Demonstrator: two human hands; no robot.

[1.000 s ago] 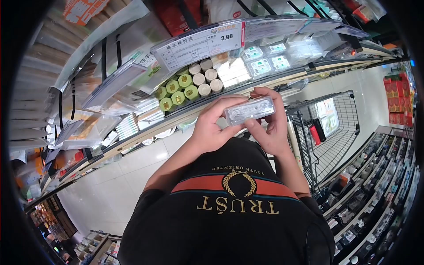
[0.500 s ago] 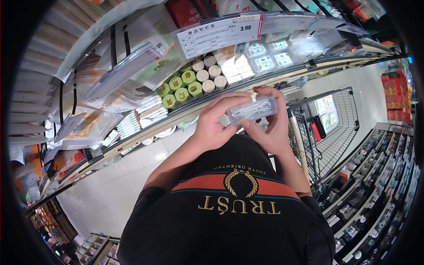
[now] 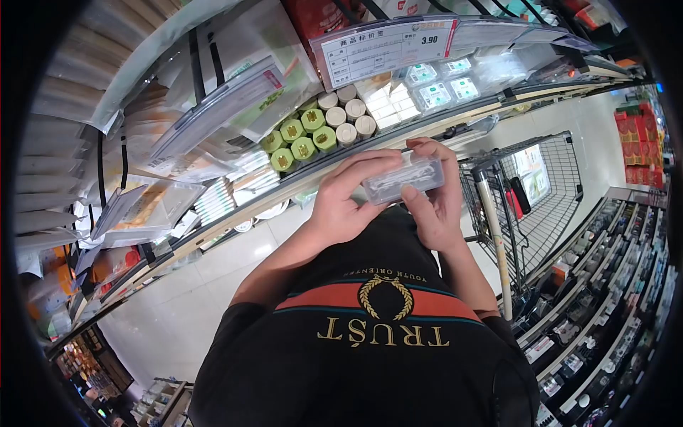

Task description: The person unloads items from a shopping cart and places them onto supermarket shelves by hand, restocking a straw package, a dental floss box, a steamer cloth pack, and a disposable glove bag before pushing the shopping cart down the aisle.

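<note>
Both hands hold a small clear plastic box (image 3: pixel 404 181) in front of my chest in the head view. Thin white pieces lie inside it; their exact kind is hard to make out. My left hand (image 3: pixel 352 196) grips one end, fingers along the far side. At the other end, my right hand (image 3: pixel 435 210) has its thumb against the near face and its fingers curled over the far edge. Just beyond the hands, green-capped containers (image 3: pixel 304 148) and pale round-topped containers (image 3: pixel 346 134) stand in rows on the shelf.
A wire shopping cart (image 3: pixel 526 206) stands to the right. Clear boxes with green-marked labels (image 3: pixel 435 95) and a price tag (image 3: pixel 388 51) are on the shelf ahead. Packets (image 3: pixel 153 213) hang at left. Stocked racks (image 3: pixel 597 306) line the lower right, with red packages (image 3: pixel 638 146) behind.
My right thumb has slid up onto the box's near face, and the box has tilted slightly. The shelf goods have shifted a little to the right in view.
</note>
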